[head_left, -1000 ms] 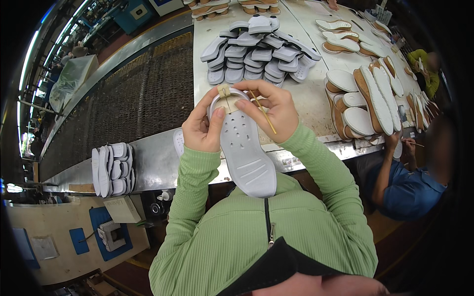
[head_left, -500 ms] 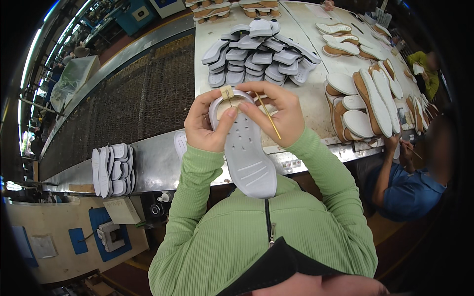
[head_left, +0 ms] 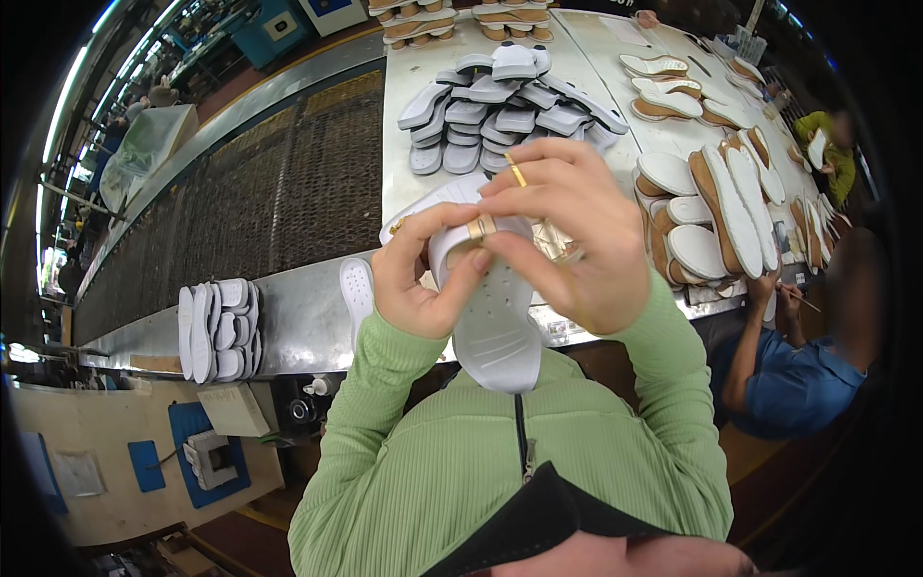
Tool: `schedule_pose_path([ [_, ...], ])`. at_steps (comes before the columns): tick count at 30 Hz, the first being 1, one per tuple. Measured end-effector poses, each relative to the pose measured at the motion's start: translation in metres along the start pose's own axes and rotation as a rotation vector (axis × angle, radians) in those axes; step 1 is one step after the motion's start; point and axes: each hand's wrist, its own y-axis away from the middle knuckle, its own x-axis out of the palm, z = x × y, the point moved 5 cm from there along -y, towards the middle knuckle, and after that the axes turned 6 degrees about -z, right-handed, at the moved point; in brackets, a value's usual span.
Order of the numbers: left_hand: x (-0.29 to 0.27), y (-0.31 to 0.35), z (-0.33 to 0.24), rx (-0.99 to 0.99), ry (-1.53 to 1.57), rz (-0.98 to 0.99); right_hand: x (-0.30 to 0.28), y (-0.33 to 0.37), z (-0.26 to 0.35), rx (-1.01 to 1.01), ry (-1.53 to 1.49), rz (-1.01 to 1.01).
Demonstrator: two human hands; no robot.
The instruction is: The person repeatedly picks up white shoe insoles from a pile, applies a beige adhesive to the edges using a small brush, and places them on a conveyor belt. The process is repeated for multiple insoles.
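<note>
My left hand (head_left: 423,274) is closed around the far end of a light grey shoe sole (head_left: 497,354), which has small holes and ridged lines and points down toward my body. At its raised far rim sits a small tan tab (head_left: 481,227) with a darker line on it. The thumb and fingers of my right hand (head_left: 586,245) pinch this tab, and a thin yellow stick (head_left: 516,170) is tucked between the right fingers. Behind my hands another pale sole (head_left: 437,205) lies on the table, partly covered.
A pile of grey soles (head_left: 500,111) stands on the white table (head_left: 586,48) ahead. White-and-tan soles (head_left: 716,207) are heaped at the right, beside a person in blue (head_left: 803,380). More grey soles (head_left: 219,332) stand on the metal ledge, near a dark mesh conveyor (head_left: 260,202).
My right hand has shifted right and turned, its back now toward me, and the stick points upward. Both hands and the sole have moved slightly lower, uncovering the sole behind.
</note>
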Motion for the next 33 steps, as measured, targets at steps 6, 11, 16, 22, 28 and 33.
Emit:
schedule_pose_path([
  [6,0.000,0.007,-0.017,0.139,-0.004,0.061,-0.029,-0.008,0.005,0.255,-0.315,0.133],
  [11,0.002,0.010,-0.023,0.186,-0.033,0.082,-0.024,-0.014,0.002,0.327,-0.528,0.096],
  [16,0.002,0.009,-0.024,0.227,-0.038,0.120,-0.013,-0.013,0.006,0.316,-0.494,0.083],
  [22,0.001,0.009,-0.023,0.230,-0.039,0.128,-0.006,-0.019,0.008,0.155,-0.273,0.158],
  [28,0.001,0.009,-0.022,0.218,-0.063,0.136,-0.003,-0.018,0.009,0.136,-0.239,0.188],
  [33,0.001,0.009,-0.020,0.215,-0.106,0.115,-0.003,-0.017,0.013,0.032,-0.170,0.106],
])
